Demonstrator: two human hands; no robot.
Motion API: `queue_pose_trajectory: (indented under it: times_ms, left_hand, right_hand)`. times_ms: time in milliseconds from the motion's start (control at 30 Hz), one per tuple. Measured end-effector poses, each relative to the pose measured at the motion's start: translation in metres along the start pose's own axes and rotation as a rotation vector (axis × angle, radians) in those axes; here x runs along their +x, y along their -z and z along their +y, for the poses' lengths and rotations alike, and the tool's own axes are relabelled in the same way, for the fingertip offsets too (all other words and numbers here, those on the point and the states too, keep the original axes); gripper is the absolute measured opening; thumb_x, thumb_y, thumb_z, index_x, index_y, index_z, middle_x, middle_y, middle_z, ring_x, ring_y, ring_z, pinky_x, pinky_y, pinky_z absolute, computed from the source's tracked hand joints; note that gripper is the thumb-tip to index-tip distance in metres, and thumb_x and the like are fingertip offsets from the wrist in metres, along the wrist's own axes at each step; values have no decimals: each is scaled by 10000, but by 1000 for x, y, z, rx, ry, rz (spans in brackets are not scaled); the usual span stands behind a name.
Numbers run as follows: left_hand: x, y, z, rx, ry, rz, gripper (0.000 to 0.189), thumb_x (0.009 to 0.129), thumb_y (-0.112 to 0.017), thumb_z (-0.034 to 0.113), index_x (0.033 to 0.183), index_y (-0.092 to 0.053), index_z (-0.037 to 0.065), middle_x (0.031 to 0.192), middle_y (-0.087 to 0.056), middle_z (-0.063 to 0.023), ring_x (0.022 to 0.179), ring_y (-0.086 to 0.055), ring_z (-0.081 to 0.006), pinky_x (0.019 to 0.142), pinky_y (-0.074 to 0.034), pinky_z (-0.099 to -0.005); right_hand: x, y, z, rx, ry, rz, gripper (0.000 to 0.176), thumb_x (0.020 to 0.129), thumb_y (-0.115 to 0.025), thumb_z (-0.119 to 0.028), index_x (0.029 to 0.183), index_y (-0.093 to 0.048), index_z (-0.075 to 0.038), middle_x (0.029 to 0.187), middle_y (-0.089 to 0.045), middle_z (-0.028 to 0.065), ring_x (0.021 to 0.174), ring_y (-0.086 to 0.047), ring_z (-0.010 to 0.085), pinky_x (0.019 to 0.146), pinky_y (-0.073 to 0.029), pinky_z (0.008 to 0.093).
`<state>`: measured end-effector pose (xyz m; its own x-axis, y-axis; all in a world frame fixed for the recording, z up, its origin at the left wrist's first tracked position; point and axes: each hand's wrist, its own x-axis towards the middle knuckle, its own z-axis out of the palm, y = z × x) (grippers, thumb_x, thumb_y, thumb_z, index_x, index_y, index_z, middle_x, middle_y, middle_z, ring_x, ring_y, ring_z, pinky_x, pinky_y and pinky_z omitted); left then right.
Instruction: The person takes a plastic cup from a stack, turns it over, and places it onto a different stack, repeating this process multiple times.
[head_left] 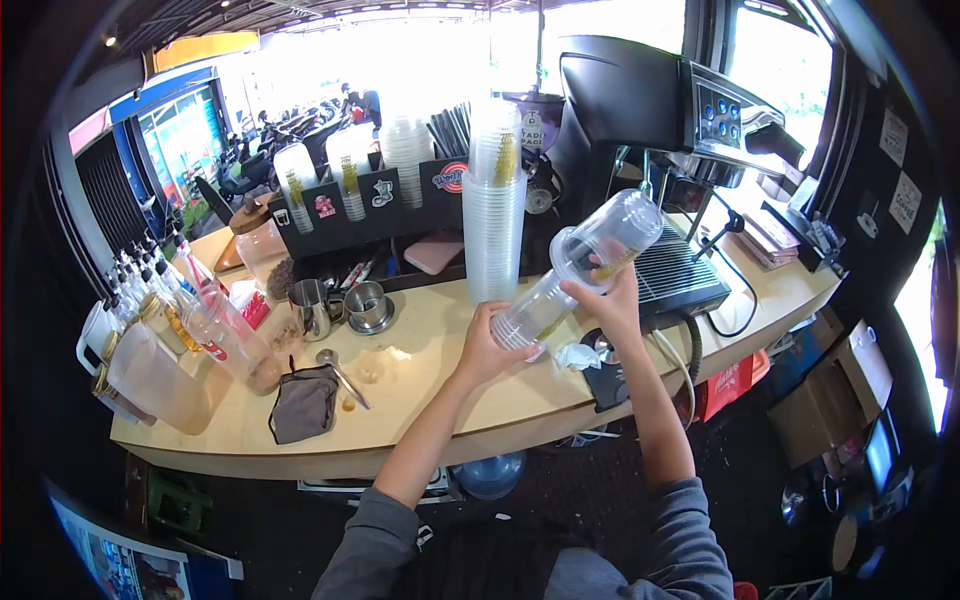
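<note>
A tilted stack of clear plastic cups (pixel 535 308) is held above the counter between both of my hands. My left hand (pixel 488 348) is wrapped round its lower left end. My right hand (pixel 612 302) grips it further up, near a wide rim, where the upper cups (pixel 630 222) stick out to the right with yellow print on them. Just behind stands a tall upright stack of clear cups (pixel 493 240), topped with more printed cups (pixel 495 135). Some of my right fingers are hidden behind the plastic.
On the right is an espresso machine (pixel 640 105) with its drip tray (pixel 675 275). A black cup holder (pixel 345 205) lines the back of the counter (pixel 420 400). A metal pitcher (pixel 312 308), a grey cloth (pixel 305 403), a spoon (pixel 345 380) and several bottles (pixel 150 280) stand or lie left.
</note>
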<state>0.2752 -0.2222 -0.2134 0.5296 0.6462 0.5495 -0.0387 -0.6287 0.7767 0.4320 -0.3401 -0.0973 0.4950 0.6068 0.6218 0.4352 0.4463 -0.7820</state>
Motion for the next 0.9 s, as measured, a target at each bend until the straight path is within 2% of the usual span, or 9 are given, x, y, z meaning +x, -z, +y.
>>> queue_pose_trajectory:
  times_ms: [100, 333, 433, 533, 600, 633, 767, 833, 900]
  left_hand:
    - [-1, -4, 0, -124, 138, 7, 837, 533, -889, 273, 1176, -418, 18, 1137, -504, -169, 1059, -542, -261, 893, -469, -376]
    - [-5, -1, -10, -15, -13, -83, 860, 562, -867, 248, 1235, -388, 9, 1187, -480, -183, 1129, -501, -289, 967, -415, -378]
    - [-4, -4, -11, -33, 0, -94, 932, 562, -868, 251, 1297, -353, 2, 1230, -468, -187, 1161, -483, -295, 989, -397, -389]
    - [-3, 5, -9, -34, -121, -118, 892, 656, -823, 237, 1346, -313, -10, 1299, -440, -195, 1225, -440, -289, 1020, -366, -387]
    - [-2, 18, -5, -203, -51, 150, 800, 774, -742, 216, 1383, -275, -9, 1366, -394, -196, 1295, -375, -276, 1055, -318, -382]
    - [-2, 34, 7, -360, -44, 149, 695, 855, -659, 186, 1400, -264, 13, 1404, -359, -184, 1333, -328, -258, 1075, -279, -374]
    - [-13, 94, 85, -657, -5, 298, 723, 844, -673, 221, 1412, -263, 42, 1403, -364, -171, 1332, -328, -246, 1069, -285, -374]
    - [-20, 115, 116, -765, -320, 59, 756, 805, -715, 207, 1407, -283, 54, 1383, -393, -155, 1310, -356, -231, 1056, -310, -368]
    - [-28, 134, 123, -514, -271, 17, 770, 784, -733, 193, 1402, -293, 56, 1370, -412, -151, 1282, -389, -223, 1041, -333, -362]
  right_hand:
    - [-7, 2, -10, -114, 70, -84, 834, 582, -877, -246, 1207, -384, 2, 1139, -540, 157, 1064, -561, 223, 908, -452, 345]
    - [-19, -2, -37, -275, 192, -224, 882, 545, -878, -299, 1209, -390, 16, 1122, -535, 170, 1065, -555, 258, 913, -442, 354]
    - [-27, -4, -48, -274, 122, -272, 895, 532, -873, -286, 1244, -402, -20, 1145, -525, 134, 1111, -522, 241, 955, -415, 344]
    - [-29, -1, -51, -285, 130, -329, 929, 528, -875, -300, 1264, -385, -13, 1170, -517, 146, 1148, -508, 246, 971, -405, 350]
    - [-33, 3, -57, -299, 180, -347, 951, 526, -879, -317, 1265, -370, -2, 1205, -493, 151, 1173, -493, 262, 980, -399, 360]
    - [-35, 4, -64, -279, 150, -365, 967, 529, -880, -333, 1270, -358, 5, 1236, -466, 157, 1192, -478, 285, 992, -391, 374]
    - [-35, -2, -77, -309, 154, -586, 1025, 533, -882, -352, 1309, -308, -4, 1242, -456, 156, 1184, -481, 310, 987, -394, 392]
    - [-36, -19, -74, -273, 125, -674, 1047, 523, -886, -360, 1318, -299, -15, 1254, -447, 153, 1178, -485, 310, 980, -399, 395]
    - [-39, -36, -77, -270, 121, -752, 1030, 551, -885, -321, 1344, -287, -48, 1267, -449, 138, 1150, -505, 285, 954, -424, 384]
